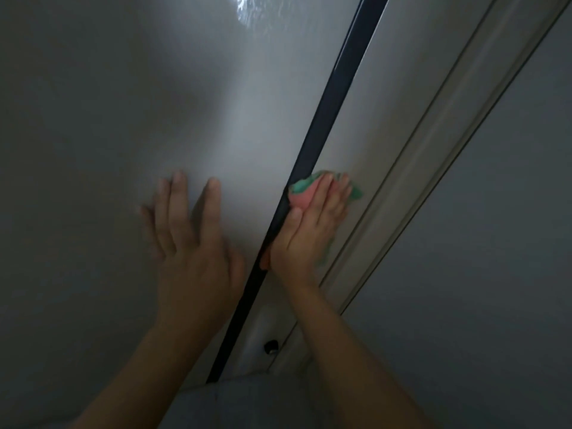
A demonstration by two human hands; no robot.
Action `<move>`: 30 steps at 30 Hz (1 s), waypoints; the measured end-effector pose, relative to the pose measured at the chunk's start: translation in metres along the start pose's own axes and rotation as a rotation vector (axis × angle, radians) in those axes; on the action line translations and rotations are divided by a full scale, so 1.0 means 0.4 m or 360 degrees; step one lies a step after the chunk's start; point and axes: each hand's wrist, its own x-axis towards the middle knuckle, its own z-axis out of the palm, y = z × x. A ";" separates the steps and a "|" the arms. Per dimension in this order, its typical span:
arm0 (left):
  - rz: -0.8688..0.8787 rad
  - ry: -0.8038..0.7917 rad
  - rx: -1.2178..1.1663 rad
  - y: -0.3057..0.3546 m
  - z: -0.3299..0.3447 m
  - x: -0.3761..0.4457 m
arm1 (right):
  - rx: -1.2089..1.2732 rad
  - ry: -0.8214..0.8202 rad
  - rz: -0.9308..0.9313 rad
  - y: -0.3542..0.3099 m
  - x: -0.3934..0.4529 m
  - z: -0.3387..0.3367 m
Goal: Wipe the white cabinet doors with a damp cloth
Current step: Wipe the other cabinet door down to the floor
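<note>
Head view: right hand (309, 230) presses cloth (301, 193) flat.

We read this as a home interior, most likely a bedroom or hallway with a built-in wardrobe. Evidence: a tall glossy white cabinet door (123, 103) fills the left of the view, with a dark vertical strip (325, 125) along its edge. To the right of that, a pale grooved frame (433, 150) runs parallel, like a sliding-door track or door jamb. Near the bottom we see a small dark fitting (271, 346) on a pale panel (too blurred to identify). Lighting is dim, with one window-like glare patch (247, 7) reflected on the gloss finish. Nothing industrial or commercial shows.
</note>
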 end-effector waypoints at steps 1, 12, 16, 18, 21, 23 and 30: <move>-0.0003 -0.0010 0.0008 0.009 -0.003 0.005 | -0.0001 -0.0007 0.0044 -0.008 0.001 -0.004; 0.0249 0.0029 0.0143 0.021 -0.019 0.077 | 0.0029 0.0369 -0.0050 -0.145 0.447 -0.049; 0.0296 0.0138 0.0213 0.021 -0.019 0.099 | -0.0032 0.0243 -0.0133 -0.094 0.318 -0.046; 0.0305 0.0137 0.0230 0.023 -0.020 0.095 | -0.0074 0.0060 -0.0208 -0.055 0.215 -0.058; 0.0323 0.0095 0.0178 0.015 -0.033 0.102 | -0.0092 -0.0033 -0.0248 -0.047 0.274 -0.074; 0.0336 0.0093 0.0166 0.008 -0.044 0.106 | -0.0072 0.0105 -0.0159 -0.099 0.398 -0.081; 0.0347 0.0170 0.0208 0.015 -0.057 0.124 | -0.0008 0.0362 -0.0105 -0.134 0.539 -0.077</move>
